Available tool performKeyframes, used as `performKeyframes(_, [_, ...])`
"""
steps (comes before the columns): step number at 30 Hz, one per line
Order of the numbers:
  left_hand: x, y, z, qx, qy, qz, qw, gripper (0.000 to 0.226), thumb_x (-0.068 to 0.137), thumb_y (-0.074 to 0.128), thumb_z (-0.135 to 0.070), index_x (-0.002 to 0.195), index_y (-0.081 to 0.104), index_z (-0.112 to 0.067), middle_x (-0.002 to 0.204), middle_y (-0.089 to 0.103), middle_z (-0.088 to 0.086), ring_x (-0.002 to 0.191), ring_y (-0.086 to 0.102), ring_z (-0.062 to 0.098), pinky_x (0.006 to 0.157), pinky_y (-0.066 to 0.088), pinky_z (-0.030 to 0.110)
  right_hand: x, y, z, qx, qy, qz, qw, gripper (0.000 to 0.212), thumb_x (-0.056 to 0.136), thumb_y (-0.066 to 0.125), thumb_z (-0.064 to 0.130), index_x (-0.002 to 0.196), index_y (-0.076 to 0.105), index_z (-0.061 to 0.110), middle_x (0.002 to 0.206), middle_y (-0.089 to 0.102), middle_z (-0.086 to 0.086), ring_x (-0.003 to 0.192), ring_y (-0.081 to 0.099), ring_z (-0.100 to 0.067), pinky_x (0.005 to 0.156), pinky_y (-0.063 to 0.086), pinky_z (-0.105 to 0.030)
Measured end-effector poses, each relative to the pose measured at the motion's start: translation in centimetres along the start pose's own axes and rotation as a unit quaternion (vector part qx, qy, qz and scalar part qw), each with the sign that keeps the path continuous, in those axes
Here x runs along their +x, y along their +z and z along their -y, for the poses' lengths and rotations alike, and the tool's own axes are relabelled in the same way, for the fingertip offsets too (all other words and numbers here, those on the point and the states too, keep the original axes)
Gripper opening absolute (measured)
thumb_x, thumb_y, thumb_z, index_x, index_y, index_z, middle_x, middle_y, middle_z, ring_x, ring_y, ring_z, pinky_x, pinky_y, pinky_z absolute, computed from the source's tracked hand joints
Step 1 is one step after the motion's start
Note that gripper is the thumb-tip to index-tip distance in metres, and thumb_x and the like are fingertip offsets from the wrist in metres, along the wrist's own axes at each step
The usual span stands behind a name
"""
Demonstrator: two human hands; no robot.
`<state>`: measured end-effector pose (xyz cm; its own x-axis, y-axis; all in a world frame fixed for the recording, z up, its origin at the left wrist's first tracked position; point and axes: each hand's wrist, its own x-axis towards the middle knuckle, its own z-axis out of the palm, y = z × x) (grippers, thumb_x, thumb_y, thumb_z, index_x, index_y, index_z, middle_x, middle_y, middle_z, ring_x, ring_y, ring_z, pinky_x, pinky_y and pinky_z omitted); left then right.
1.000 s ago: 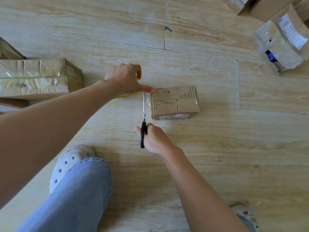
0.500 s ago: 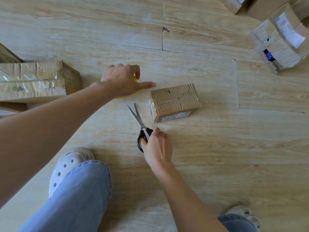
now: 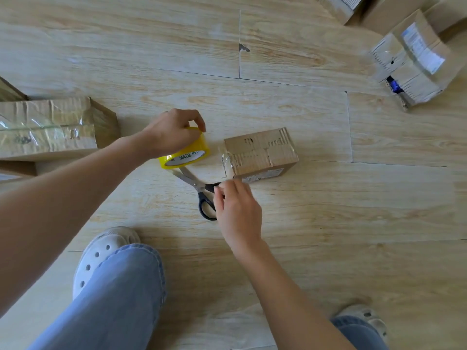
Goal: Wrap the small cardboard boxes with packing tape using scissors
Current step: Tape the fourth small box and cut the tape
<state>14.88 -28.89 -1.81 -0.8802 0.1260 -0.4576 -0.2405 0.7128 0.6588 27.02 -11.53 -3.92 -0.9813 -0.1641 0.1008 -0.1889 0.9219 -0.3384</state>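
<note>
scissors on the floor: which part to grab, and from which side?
Take the scissors by the black handle loops, coming in from the near right, beside the right hand. They lie flat on the floor with the blades pointing away and left, tips at the tape roll that the left hand grips, so that end is sharp and crowded.

small cardboard box: brown, flat on floor, centre, clear tape wrinkled over its left end | tape roll: yellow, tilted, just left of box, in your left hand | scissors: black-handled, flat, tips at the roll
</note>
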Motion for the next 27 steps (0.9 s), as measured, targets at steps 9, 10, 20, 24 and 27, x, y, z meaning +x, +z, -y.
performKeyframes(9, [-0.4,-0.5,0.4,-0.023,0.013,0.022,0.999,0.027,0.084,0.051,-0.013,0.090,0.061,-0.038,0.071,0.059,0.000,0.066,0.051,0.016,0.057,0.038,0.029,7.8,-1.4,-1.4,0.008,-0.016,-0.154,0.988,0.029,0.087,0.069,0.028,0.106,0.068,0.007,0.112,0.063,-0.012,0.101,0.060,-0.027,0.090,0.039,-0.037])
performKeyframes(10, [-0.4,-0.5,0.5,-0.023,0.012,0.023,0.999,0.028,0.084,0.051,-0.013,0.088,0.061,-0.039,0.071,0.059,0.000,0.066,0.051,0.016,0.057,0.038,0.029,8.5,-1.4,-1.5,0.002,-0.004,-0.120,0.993,0.038,0.089,0.066,0.033,0.116,0.066,0.007,0.123,0.060,-0.013,0.112,0.057,-0.028,0.096,0.038,-0.039])
performKeyframes(20, [-1.0,-1.2,0.7,-0.053,0.009,0.049,0.997,0.033,0.083,0.053,-0.008,0.090,0.062,-0.039,0.074,0.059,0.005,0.066,0.050,0.017,0.059,0.040,0.028,10.6,0.8,-0.4,-0.072,0.098,0.032,0.992,0.034,0.095,0.046,0.032,0.123,0.051,0.013,0.126,0.049,-0.007,0.124,0.040,-0.025,0.113,0.021,-0.039])
performKeyframes(24, [-1.3,-1.5,0.6,-0.070,0.012,0.063,0.996,0.033,0.084,0.055,-0.006,0.095,0.062,-0.036,0.080,0.060,0.006,0.071,0.052,0.018,0.062,0.041,0.028,10.6,1.3,0.3,-0.064,0.123,0.037,0.990,0.034,0.095,0.052,0.034,0.123,0.048,0.014,0.128,0.051,-0.006,0.127,0.040,-0.024,0.115,0.019,-0.041])
performKeyframes(27, [-1.4,-1.9,0.4,-0.090,0.016,0.060,0.994,0.032,0.085,0.057,-0.006,0.097,0.062,-0.035,0.083,0.060,0.006,0.073,0.053,0.018,0.063,0.042,0.027,10.3,0.4,0.3,0.040,0.076,0.008,0.996,0.044,0.096,0.054,0.040,0.128,0.051,0.009,0.132,0.052,-0.007,0.133,0.040,-0.025,0.117,0.016,-0.043])
